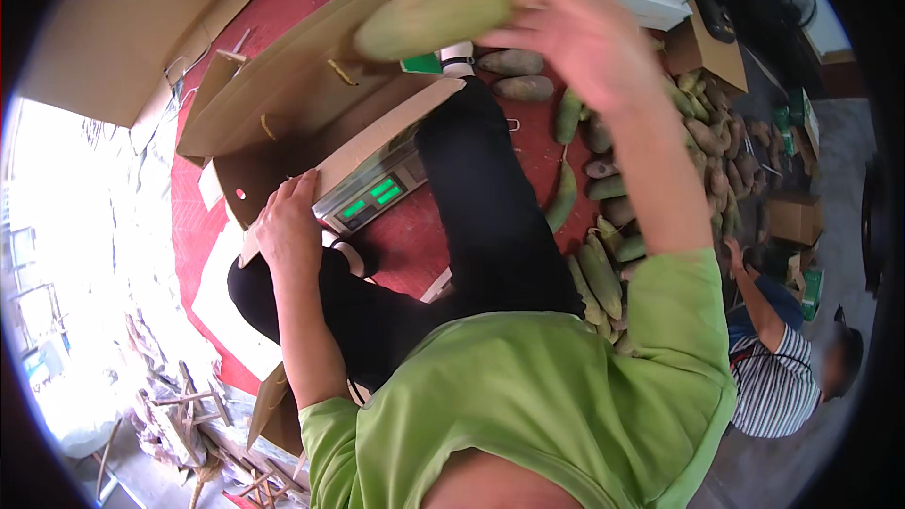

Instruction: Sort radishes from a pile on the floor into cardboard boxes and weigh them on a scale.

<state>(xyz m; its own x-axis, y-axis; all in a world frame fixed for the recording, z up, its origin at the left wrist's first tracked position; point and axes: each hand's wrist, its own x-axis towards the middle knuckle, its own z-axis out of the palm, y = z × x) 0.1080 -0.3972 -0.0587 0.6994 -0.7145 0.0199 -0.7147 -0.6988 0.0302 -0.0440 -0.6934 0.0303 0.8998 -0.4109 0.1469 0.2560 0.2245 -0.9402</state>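
My right hand (566,33), blurred by motion, holds a pale green, oblong radish (436,19) by one end, above the far right side of an open cardboard box (377,127). The box has yellowish cord handles, and its inside is mostly in shadow. My left hand (287,224) grips the near left edge of the box, fingers bent over the cardboard. Beneath the box's near side, a scale (375,196) shows a lit green display. My legs in black trousers are spread on either side of the scale.
Many green and brownish radishes (603,273) lie on the red floor covering (405,259) to the right. Far right, another person (778,368) in a striped shirt reaches toward the pile. Cartons (712,52) stand behind it; a large cardboard sheet (123,28) is far left.
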